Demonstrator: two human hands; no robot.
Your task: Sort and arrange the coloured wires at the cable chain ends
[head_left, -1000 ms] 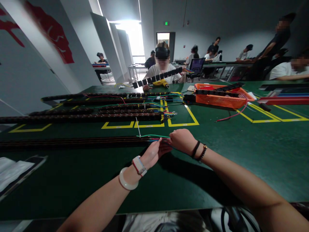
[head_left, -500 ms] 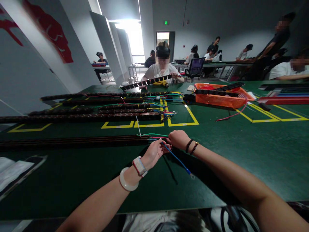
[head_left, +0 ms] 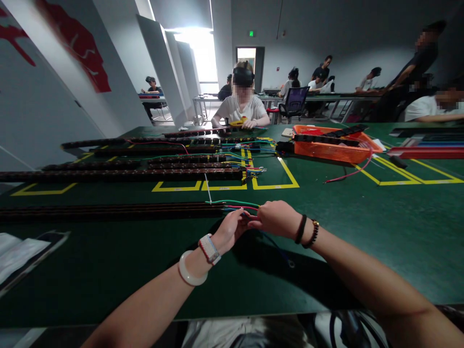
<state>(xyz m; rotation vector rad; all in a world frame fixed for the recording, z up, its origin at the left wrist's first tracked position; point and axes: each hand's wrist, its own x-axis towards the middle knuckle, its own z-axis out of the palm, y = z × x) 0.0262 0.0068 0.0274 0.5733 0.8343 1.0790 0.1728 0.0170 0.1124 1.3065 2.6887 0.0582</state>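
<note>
A long black bundle with copper-coloured lines lies along the table in front of me. From its right end come a green wire, a red wire and a blue wire that ends in a ring terminal. My left hand pinches wires just past the bundle's end, the blue one among them. Close against it, my right hand is closed around the wires, its fingertips touching the left ones. Its fingers partly hide which wires it holds. A white cable tie sticks up from the bundle near its end.
More black wire bundles lie across the table beyond. An orange basket with black strips stands at the back right, a red wire hanging from it. Opposite sits a person with a yellow tool. A dark-edged tray with white sheets is at left.
My right hand has shifted slightly right and nearer me, over the blue wire, whose free part now lies in shadow. My left hand stays put. The person opposite has lowered a black bundle to the table.
</note>
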